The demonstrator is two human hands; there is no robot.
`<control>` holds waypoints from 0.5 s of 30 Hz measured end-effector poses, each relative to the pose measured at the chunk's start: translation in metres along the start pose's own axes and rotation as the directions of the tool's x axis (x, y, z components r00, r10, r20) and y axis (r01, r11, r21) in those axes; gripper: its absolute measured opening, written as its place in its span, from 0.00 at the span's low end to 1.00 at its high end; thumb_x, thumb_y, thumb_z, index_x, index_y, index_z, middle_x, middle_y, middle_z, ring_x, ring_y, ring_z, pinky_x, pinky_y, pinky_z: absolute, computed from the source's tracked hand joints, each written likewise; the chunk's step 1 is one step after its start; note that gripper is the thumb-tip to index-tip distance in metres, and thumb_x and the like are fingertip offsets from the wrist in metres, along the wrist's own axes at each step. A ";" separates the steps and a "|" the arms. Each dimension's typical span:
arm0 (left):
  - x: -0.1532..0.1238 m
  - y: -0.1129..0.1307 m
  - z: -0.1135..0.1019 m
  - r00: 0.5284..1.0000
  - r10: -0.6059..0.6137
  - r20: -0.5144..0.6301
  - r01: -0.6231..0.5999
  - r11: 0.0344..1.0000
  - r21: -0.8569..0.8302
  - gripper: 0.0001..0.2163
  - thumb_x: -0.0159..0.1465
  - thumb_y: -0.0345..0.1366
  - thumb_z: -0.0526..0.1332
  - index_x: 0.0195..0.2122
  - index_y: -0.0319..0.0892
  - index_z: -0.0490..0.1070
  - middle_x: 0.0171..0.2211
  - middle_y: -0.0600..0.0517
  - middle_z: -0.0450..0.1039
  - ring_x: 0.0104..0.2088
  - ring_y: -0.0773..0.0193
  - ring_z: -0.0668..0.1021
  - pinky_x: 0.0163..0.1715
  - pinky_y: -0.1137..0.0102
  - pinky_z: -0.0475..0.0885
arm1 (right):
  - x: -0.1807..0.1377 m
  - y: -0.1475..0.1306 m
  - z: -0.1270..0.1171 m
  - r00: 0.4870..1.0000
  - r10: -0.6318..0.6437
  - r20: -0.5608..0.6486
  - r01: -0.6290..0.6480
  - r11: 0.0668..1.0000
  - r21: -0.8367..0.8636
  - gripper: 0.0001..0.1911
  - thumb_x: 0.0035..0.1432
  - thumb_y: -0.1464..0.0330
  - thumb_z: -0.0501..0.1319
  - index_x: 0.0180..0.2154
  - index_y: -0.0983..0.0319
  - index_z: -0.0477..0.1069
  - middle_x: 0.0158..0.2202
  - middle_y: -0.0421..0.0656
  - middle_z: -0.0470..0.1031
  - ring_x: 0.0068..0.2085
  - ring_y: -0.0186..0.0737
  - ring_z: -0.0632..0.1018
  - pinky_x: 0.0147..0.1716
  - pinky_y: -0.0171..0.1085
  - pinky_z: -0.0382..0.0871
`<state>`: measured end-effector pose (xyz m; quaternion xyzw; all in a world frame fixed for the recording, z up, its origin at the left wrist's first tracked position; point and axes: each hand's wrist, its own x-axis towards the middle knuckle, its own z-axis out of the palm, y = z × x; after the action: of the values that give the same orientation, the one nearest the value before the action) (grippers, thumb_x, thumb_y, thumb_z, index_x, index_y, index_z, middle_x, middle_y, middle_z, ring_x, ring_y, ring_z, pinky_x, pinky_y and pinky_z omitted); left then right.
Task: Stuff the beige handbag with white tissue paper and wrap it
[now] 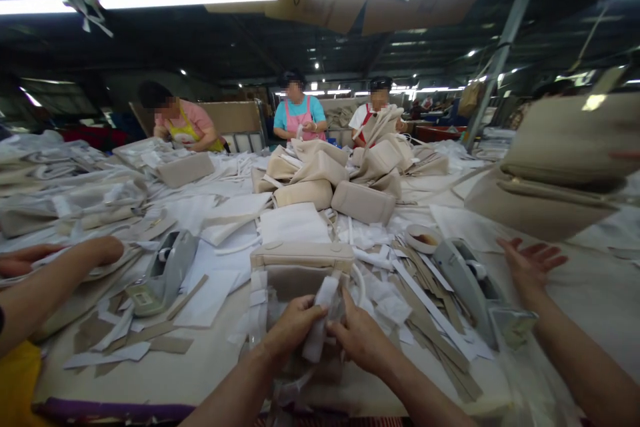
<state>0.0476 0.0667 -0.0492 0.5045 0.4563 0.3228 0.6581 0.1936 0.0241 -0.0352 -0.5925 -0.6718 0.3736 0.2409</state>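
A beige handbag [301,255] stands in front of me at the table's near side, with white wrapping about its sides. Over it my left hand [293,325] is closed, pinching a strip of white foam wrap [320,320] between thumb and fingers. Close on the strip's right side is my right hand [363,337], its thumb and fingers bent inward and the index finger pointing up along the bag. What the right fingers grip is hidden. A white-wrapped handle [359,283] curves up beside that hand.
Grey tape dispensers stand left [165,273] and right [467,287], among beige and white strips [440,327]. A bag heap [320,177] lies ahead. Co-workers' hands reach in at left [103,252] and right [535,263], the right one below a raised bag [565,153]. Several people work opposite.
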 end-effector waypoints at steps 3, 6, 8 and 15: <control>0.002 -0.001 0.002 0.996 -0.079 -0.050 0.078 0.997 -0.024 0.16 0.52 0.37 0.59 0.39 0.34 0.71 0.28 0.47 0.75 0.26 0.60 0.77 0.25 0.70 0.70 | -0.014 0.007 -0.004 0.999 -0.047 -0.013 0.046 0.998 -0.047 0.31 0.54 0.65 0.54 0.59 0.62 0.51 0.31 0.42 0.76 0.33 0.40 0.76 0.32 0.35 0.63; 0.002 -0.002 0.003 0.989 -0.126 -0.075 0.125 0.992 -0.016 0.17 0.53 0.39 0.59 0.42 0.35 0.69 0.30 0.47 0.74 0.25 0.58 0.78 0.20 0.72 0.68 | -0.031 0.027 -0.022 0.995 0.015 -0.094 -0.031 0.985 -0.171 0.26 0.57 0.64 0.52 0.57 0.61 0.58 0.32 0.43 0.77 0.35 0.41 0.76 0.33 0.35 0.63; 0.000 -0.002 0.003 0.988 -0.125 -0.086 0.125 0.992 0.005 0.16 0.53 0.39 0.59 0.41 0.35 0.69 0.31 0.46 0.74 0.25 0.58 0.79 0.18 0.74 0.67 | -0.041 0.050 -0.045 0.969 0.088 -0.233 -0.152 0.950 -0.274 0.22 0.59 0.63 0.48 0.54 0.62 0.62 0.37 0.46 0.76 0.40 0.43 0.75 0.38 0.37 0.63; -0.012 0.008 0.000 0.992 -0.116 -0.044 0.118 0.992 0.048 0.16 0.55 0.42 0.60 0.39 0.35 0.70 0.25 0.49 0.74 0.25 0.62 0.78 0.19 0.77 0.64 | -0.050 0.125 -0.098 0.935 0.188 -0.299 -0.336 0.734 -0.590 0.13 0.57 0.65 0.51 0.41 0.62 0.69 0.44 0.49 0.71 0.45 0.48 0.73 0.39 0.41 0.64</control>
<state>0.0430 0.0583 -0.0383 0.4868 0.5065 0.2823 0.6533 0.3546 -0.0013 -0.0686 -0.7652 -0.6361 0.0887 0.0448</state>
